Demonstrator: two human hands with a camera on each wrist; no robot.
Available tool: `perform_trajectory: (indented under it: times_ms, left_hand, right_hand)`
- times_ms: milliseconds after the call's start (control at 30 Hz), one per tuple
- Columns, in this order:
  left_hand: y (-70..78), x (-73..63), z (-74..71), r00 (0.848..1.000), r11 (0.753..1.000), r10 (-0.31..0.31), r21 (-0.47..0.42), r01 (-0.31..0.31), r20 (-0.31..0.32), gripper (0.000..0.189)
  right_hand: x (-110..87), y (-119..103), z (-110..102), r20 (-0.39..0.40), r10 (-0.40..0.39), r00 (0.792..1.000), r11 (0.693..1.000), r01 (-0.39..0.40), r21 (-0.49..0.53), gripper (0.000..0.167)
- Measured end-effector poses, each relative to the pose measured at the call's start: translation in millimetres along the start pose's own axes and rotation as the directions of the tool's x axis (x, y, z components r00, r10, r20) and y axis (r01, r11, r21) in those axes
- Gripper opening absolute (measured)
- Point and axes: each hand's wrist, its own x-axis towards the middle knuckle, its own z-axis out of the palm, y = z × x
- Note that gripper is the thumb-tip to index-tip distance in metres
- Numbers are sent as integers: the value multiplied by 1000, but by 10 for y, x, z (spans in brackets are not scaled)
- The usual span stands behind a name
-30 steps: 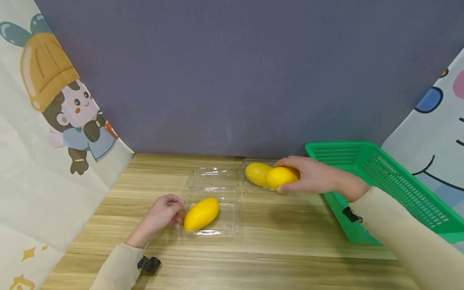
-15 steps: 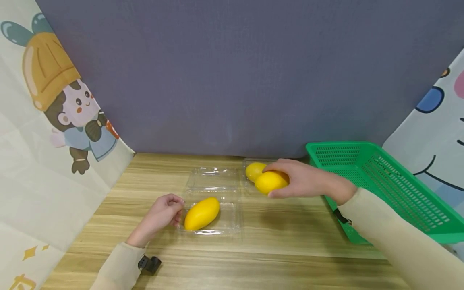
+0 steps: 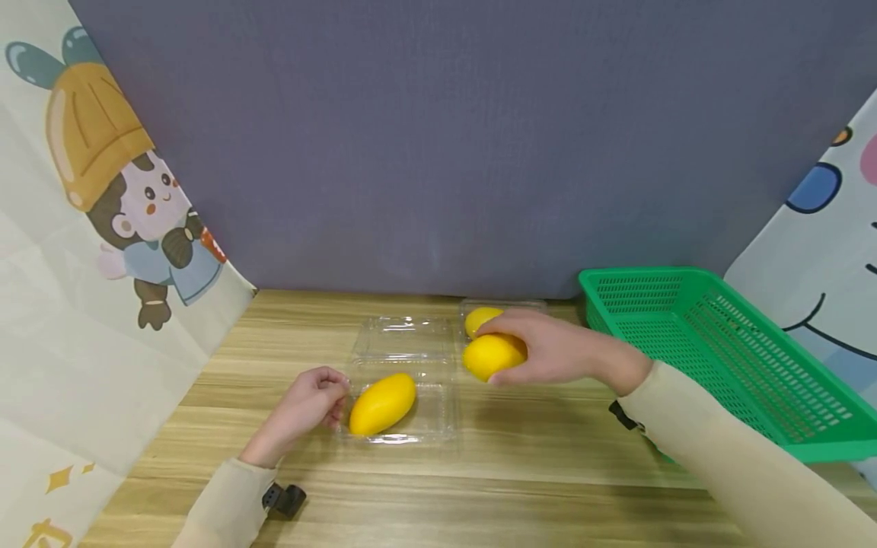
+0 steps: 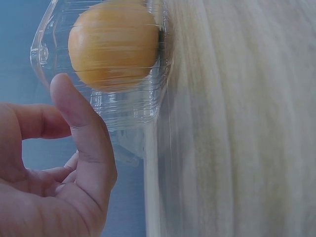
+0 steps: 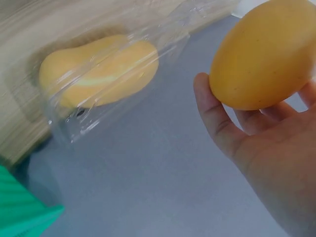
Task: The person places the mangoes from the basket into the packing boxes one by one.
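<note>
My right hand (image 3: 548,346) holds a yellow mango (image 3: 495,356) between thumb and fingers, raised over the table right of the front clear plastic box (image 3: 435,426). That box lies with its lid (image 3: 404,339) folded back, and one mango (image 3: 382,403) rests tilted in its left part. My left hand (image 3: 311,403) stays at the box's left edge, fingers loosely bent. In the left wrist view its thumb (image 4: 74,96) overlaps the rim, with a gap between thumb and forefinger. Behind, a second clear box (image 5: 74,131) holds yellow mango (image 5: 101,74), partly hidden by my right hand in the head view.
A green perforated basket (image 3: 658,327) stands on the right, beneath and beyond my right forearm. A grey-blue panel (image 3: 438,152) rises along the table's back edge. Printed cloth walls flank both sides. The wooden tabletop (image 3: 438,502) extends in front of the boxes.
My right hand has carried its mango left and toward me, away from the rear box, uncovering more of that box's right side. The left hand and front box have stayed in place.
</note>
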Motion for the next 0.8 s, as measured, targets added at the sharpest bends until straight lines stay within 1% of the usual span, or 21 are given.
perform_trajectory:
  times_ms: [100,267,367,633,800]
  left_hand:
    - [3,-1,1,1000,1000,0,-2,0,5,21]
    - [4,1,6,1000,1000,-2,-3,2,6,22]
    - [-4,4,6,1000,1000,-3,-7,3,2,21]
    - [-7,1,7,1000,1000,-4,-11,4,2,21]
    - [2,1,14,1000,1000,-2,-10,2,7,21]
  right_hand:
    - [20,-31,36,11,-19,1000,1000,19,12,60]
    - [57,-61,96,40,-17,999,1000,16,23,61]
    - [82,-82,128,46,-21,999,1000,21,12,62]
    - [157,-135,244,53,-77,996,997,77,3,63]
    - [187,-175,319,61,-90,994,996,92,-15,62]
